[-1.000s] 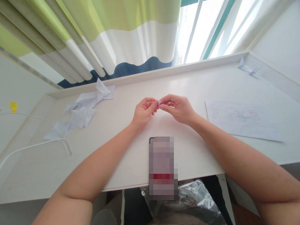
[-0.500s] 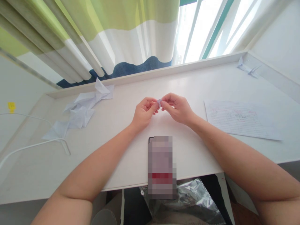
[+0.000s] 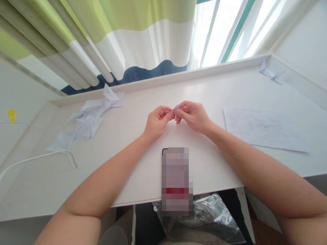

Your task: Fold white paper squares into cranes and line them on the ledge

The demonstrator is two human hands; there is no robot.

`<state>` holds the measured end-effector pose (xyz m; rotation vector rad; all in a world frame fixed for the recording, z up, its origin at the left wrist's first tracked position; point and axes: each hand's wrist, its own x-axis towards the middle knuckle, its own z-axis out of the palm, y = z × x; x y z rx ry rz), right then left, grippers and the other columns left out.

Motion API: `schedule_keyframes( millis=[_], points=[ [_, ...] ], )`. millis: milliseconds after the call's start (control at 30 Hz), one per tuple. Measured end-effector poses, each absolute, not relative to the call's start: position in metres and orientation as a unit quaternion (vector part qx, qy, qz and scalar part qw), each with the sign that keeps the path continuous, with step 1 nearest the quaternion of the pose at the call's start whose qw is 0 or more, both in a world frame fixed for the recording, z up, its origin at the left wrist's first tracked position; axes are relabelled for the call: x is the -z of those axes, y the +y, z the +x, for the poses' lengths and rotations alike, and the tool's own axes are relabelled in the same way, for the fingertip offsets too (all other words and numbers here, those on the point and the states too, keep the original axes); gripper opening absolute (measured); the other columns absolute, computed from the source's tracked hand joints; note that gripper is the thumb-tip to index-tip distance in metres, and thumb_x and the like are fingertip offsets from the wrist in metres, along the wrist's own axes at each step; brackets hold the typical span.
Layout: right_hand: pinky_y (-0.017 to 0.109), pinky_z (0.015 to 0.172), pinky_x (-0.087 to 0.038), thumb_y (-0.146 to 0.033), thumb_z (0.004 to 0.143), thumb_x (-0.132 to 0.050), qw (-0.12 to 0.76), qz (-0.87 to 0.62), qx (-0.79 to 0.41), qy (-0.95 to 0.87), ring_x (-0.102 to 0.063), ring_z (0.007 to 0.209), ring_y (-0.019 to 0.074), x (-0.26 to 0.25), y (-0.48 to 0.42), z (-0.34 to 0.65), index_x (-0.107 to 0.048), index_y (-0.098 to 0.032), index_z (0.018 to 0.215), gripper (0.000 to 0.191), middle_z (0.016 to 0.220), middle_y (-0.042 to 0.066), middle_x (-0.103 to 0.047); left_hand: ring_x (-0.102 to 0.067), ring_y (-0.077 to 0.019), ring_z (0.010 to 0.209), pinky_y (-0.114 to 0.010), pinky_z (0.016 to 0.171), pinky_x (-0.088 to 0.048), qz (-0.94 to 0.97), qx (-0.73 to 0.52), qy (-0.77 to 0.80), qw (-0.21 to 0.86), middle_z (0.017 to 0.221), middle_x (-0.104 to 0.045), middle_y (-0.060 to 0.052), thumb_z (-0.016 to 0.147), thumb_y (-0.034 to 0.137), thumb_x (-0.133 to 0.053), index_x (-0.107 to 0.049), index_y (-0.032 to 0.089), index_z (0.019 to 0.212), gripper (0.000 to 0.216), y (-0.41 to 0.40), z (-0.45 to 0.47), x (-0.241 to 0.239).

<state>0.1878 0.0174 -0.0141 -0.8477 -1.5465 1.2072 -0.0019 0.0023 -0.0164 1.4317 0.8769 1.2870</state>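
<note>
Between my two hands, above the middle of the desk, is a small piece of folded white paper [image 3: 175,108]. My left hand [image 3: 158,121] pinches it from the left with thumb and fingertips. From the right, my right hand [image 3: 192,115] grips it the same way, thumb laid across the front. The fingers cover most of the paper, so its full shape is hidden. A tip of it pokes up between the fingertips.
Several folded paper pieces [image 3: 88,126] lie at the left, beside a white hanger [image 3: 38,156]. A written sheet [image 3: 263,127] rests at the right. Small paper shapes [image 3: 272,73] stand in the far right corner. A pixelated phone [image 3: 176,170] overlaps the front edge of the desk [image 3: 133,190].
The fingertips have shifted slightly on the paper, and its tip now points up and to the right. My right thumb has moved a little. Everything else stays in place.
</note>
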Motion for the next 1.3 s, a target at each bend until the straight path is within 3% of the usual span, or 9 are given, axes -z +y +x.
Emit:
schedule_keyframes(
  millis=[233, 400, 533, 833, 1133, 1300],
  points=[
    [0.041, 0.081, -0.064, -0.048, 0.097, -0.078, 0.51, -0.35, -0.396, -0.678, -0.077, 0.08, 0.0182, 0.017, 0.017, 0.188, -0.076, -0.025, 0.095, 0.023, 0.083, 0.0, -0.079, -0.078, -0.0179, 0.098, -0.035, 0.089, -0.063, 0.646, -0.564, 0.354, 0.372, 0.103, -0.081, -0.004, 0.095, 0.055, -0.082, -0.077, 0.025, 0.104, 0.032, 0.006, -0.003, 0.026],
    [0.04, 0.084, -0.067, -0.035, 0.099, -0.072, 0.532, -0.342, -0.297, -0.716, -0.078, 0.082, 0.017, 0.009, 0.012, 0.189, -0.077, -0.026, 0.094, 0.012, 0.091, -0.001, -0.081, -0.078, -0.0187, 0.11, -0.038, 0.098, -0.063, 0.722, -0.577, 0.31, 0.225, 0.115, -0.082, -0.004, 0.104, 0.035, -0.073, -0.08, 0.03, 0.11, 0.011, 0.002, -0.009, 0.018],
    [0.038, 0.081, -0.067, -0.032, 0.1, -0.071, 0.531, -0.338, -0.255, -0.734, -0.077, 0.081, 0.0168, 0.006, 0.011, 0.191, -0.076, -0.026, 0.092, 0.011, 0.089, -0.002, -0.081, -0.079, -0.0179, 0.109, -0.037, 0.097, -0.063, 0.743, -0.574, 0.296, 0.173, 0.115, -0.082, -0.003, 0.105, 0.025, -0.073, -0.08, 0.03, 0.113, 0.012, 0.001, -0.012, 0.015],
    [0.037, 0.081, -0.065, -0.029, 0.101, -0.065, 0.504, -0.347, -0.247, -0.752, -0.076, 0.084, 0.0175, 0.006, 0.008, 0.192, -0.074, -0.025, 0.096, 0.011, 0.089, -0.001, -0.08, -0.078, -0.0167, 0.104, -0.035, 0.093, -0.062, 0.748, -0.581, 0.29, 0.14, 0.11, -0.081, -0.002, 0.103, 0.02, -0.074, -0.08, 0.029, 0.108, 0.012, 0.003, -0.012, 0.015],
    [0.038, 0.079, -0.061, -0.025, 0.101, -0.064, 0.498, -0.314, -0.223, -0.776, -0.069, 0.085, 0.0183, 0.002, 0.012, 0.196, -0.079, -0.029, 0.102, 0.016, 0.095, 0.002, -0.075, -0.075, -0.0189, 0.101, -0.038, 0.091, -0.062, 0.691, -0.594, 0.329, 0.25, 0.108, -0.08, -0.005, 0.099, 0.035, -0.079, -0.083, 0.029, 0.103, 0.008, -0.002, -0.006, 0.014],
    [0.036, 0.076, -0.057, -0.022, 0.102, -0.063, 0.501, -0.304, -0.195, -0.786, -0.069, 0.083, 0.0184, 0.002, 0.011, 0.197, -0.079, -0.029, 0.102, 0.018, 0.093, 0.002, -0.075, -0.075, -0.0203, 0.102, -0.04, 0.095, -0.06, 0.691, -0.587, 0.336, 0.255, 0.107, -0.08, -0.005, 0.098, 0.038, -0.079, -0.082, 0.028, 0.099, 0.011, -0.002, -0.006, 0.013]
  ],
)
